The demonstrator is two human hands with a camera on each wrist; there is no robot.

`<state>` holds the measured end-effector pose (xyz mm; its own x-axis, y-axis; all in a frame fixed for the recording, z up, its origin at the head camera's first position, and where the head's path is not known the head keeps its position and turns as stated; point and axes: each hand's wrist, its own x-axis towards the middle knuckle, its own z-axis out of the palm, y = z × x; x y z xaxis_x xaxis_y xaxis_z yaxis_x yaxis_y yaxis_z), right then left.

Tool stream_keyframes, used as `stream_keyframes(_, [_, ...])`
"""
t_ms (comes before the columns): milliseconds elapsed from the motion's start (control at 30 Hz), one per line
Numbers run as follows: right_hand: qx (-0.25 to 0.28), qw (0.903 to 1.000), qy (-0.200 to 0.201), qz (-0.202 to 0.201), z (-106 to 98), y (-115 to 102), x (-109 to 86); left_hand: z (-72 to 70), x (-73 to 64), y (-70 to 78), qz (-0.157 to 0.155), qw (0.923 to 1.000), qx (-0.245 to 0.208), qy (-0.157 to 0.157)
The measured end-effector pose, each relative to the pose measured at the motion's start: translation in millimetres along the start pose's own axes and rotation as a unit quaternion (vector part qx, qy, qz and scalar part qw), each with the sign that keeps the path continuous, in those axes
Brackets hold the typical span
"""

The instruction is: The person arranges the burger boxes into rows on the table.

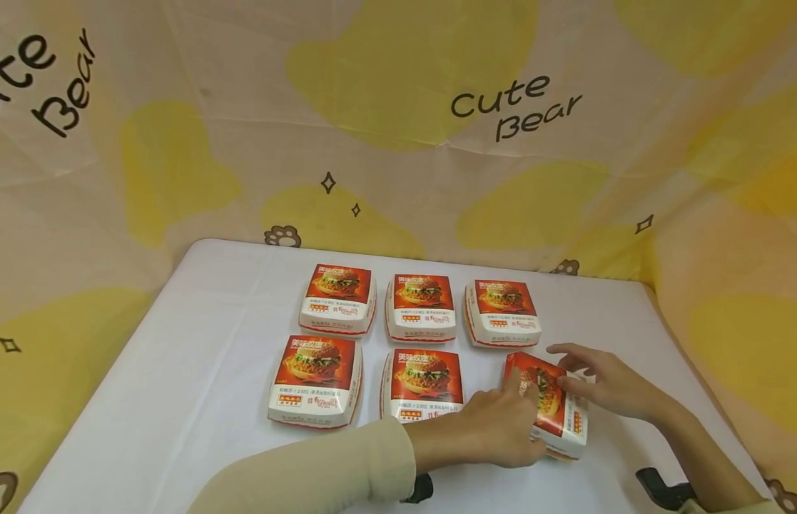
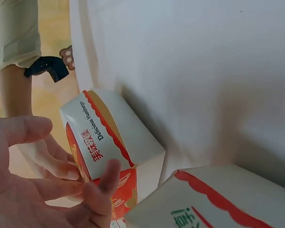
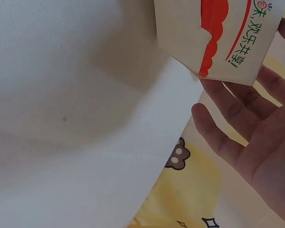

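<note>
A red-and-white hamburger box (image 1: 557,432) sits askew at the right end of the near row. My left hand (image 1: 484,428) reaches to its left side, index finger extended over the lid. In the left wrist view, my left hand (image 2: 42,190) has its thumb apart from the box (image 2: 102,128) and fingertips close against it. My right hand (image 1: 613,382) is at the far right corner, thumb at the lid and fingers extended. In the right wrist view, my right hand (image 3: 261,137) has some fingertips hidden behind the box (image 3: 232,42).
Several matching boxes stand in two rows, including the near middle box (image 1: 420,378), near left box (image 1: 315,382) and far right box (image 1: 503,314). They rest on a white table (image 1: 199,357). A printed yellow-and-beige cloth (image 1: 385,86) hangs around it.
</note>
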<state>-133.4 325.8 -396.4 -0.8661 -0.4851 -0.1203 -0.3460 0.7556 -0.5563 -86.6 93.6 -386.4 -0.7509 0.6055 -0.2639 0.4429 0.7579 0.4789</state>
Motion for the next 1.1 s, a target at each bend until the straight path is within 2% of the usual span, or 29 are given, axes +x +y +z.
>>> stream_keyframes(233, [0.002, 0.9996, -0.007, 0.029, -0.3, -0.3, -0.6, -2.9, 0.2, -3.5, -0.012, 0.9998, -0.018, 0.004])
stream_keyframes(433, [0.002, 0.9996, -0.01, 0.027, 0.2, 1.3, -1.0, -4.8, 0.7, -2.8, -0.017, 0.9996, -0.015, 0.014])
stream_keyframes(667, [0.037, 0.9979, -0.045, 0.029, -0.4, 1.3, -2.3, -4.9, 0.5, -4.2, -0.02, 0.9995, -0.006, 0.025])
stream_keyframes(767, [0.032, 0.9971, -0.057, 0.04, -0.9, -0.4, -1.5, -6.6, 0.6, -6.0, -0.017, 0.9994, -0.001, 0.029])
stream_keyframes(1100, [0.035, 0.9934, -0.079, 0.075, 3.6, -3.6, -0.9, -9.1, -0.6, -8.4, -0.037, 0.9989, 0.003, 0.028])
